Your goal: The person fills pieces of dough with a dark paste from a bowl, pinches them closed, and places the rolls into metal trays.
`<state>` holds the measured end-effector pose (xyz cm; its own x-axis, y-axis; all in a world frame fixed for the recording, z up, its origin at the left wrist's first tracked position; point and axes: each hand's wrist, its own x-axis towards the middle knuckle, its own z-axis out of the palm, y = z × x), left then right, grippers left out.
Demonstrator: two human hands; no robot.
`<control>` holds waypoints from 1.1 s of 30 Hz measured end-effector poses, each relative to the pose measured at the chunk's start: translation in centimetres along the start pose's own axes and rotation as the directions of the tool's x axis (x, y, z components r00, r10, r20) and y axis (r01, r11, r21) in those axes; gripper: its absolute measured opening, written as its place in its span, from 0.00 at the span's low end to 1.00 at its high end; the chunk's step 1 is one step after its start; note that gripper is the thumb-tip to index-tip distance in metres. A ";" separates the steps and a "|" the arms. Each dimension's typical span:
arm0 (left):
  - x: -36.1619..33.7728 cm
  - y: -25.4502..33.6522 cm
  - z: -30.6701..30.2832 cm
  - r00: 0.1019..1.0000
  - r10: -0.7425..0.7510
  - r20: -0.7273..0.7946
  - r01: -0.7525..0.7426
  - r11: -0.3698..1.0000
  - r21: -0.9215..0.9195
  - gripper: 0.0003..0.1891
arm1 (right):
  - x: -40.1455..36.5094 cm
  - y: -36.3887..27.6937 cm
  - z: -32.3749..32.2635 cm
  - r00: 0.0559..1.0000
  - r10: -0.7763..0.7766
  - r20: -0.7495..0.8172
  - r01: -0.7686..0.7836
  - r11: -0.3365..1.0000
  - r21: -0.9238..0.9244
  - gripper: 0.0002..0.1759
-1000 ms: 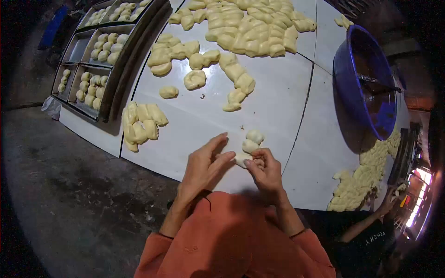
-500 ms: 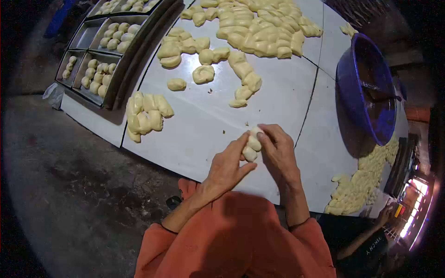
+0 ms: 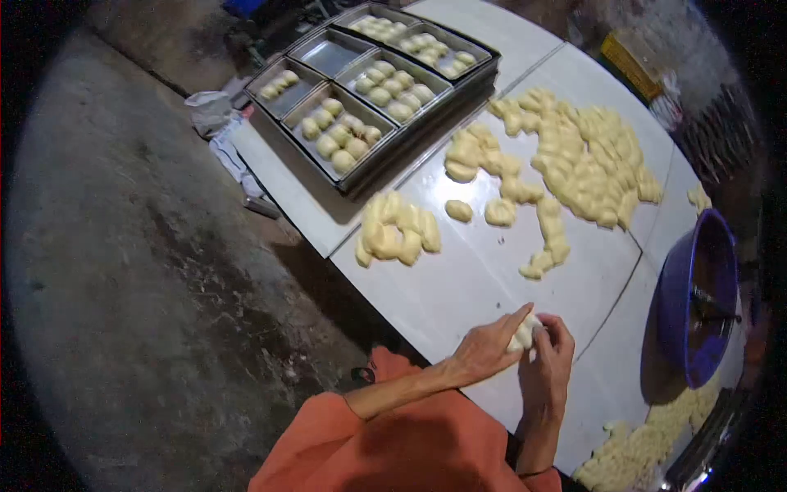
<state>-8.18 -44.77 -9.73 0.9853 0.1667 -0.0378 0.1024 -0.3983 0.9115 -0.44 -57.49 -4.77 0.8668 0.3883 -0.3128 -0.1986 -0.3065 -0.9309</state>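
My left hand [image 3: 485,351] and my right hand [image 3: 555,353] meet near the front edge of the white table [image 3: 443,303]. Between them they hold a small row of pale dough balls [image 3: 523,332], partly covered by the fingers. Beyond the hands a strip of dough pieces [image 3: 551,238] lies on the tabletop. Single dough pieces [image 3: 459,211] and a larger cluster [image 3: 398,230] rest farther left. A broad mass of yellowish dough lumps [image 3: 590,164] spreads across the back.
At the upper left stands a metal tray [image 3: 348,176] with compartments, several holding dough balls. A purple basin [image 3: 697,303] with dark contents and a utensil sits at the right. More dough [image 3: 648,443] lies at the lower right, and a yellow crate [image 3: 630,66] is behind the table.
The view has turned left, so the tray, dough and basin appear shifted right and lower. Both hands still hold the dough balls.
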 end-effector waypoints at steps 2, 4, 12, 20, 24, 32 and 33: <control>0.2 0.3 -2.4 0.999 -0.015 -0.051 0.013 0.999 -0.030 0.41 | 0.5 -2.5 1.4 0.997 0.062 0.033 -0.064 0.997 0.039 0.16; 0.0 0.9 -6.5 0.998 -0.056 -0.035 0.055 0.998 -0.013 0.41 | 1.3 -4.8 3.7 0.993 0.103 0.051 -0.108 0.989 0.104 0.16; 2.2 -2.2 -23.9 0.891 0.043 -0.453 0.027 0.989 0.147 0.30 | 13.1 -9.3 17.5 0.853 -0.373 0.365 0.388 0.921 0.033 0.15; 6.5 -7.6 -46.0 0.781 0.138 -0.610 0.165 0.895 0.414 0.28 | 23.7 -22.5 37.5 0.733 -0.511 0.449 0.596 0.800 -0.063 0.20; 9.7 -11.8 -53.3 0.758 0.171 -0.629 0.246 0.819 0.519 0.26 | 28.2 -25.2 45.8 0.693 -0.570 0.440 0.667 0.739 -0.092 0.20; 11.6 -16.8 -57.5 0.873 -0.079 -0.481 0.357 0.775 0.521 0.40 | 34.3 -22.1 51.2 0.602 -0.559 0.571 0.797 0.469 -0.381 0.15; 11.6 -16.1 -58.3 0.895 -0.151 -0.419 0.374 0.766 0.523 0.40 | 34.6 -22.1 51.2 0.615 -0.513 0.599 0.786 0.460 -0.413 0.17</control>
<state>-6.37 16.15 -0.93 0.8091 0.5877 0.0002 0.5186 -0.7142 0.4701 10.53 7.18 -4.63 0.3609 0.9165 0.1724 0.7792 -0.1947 -0.5958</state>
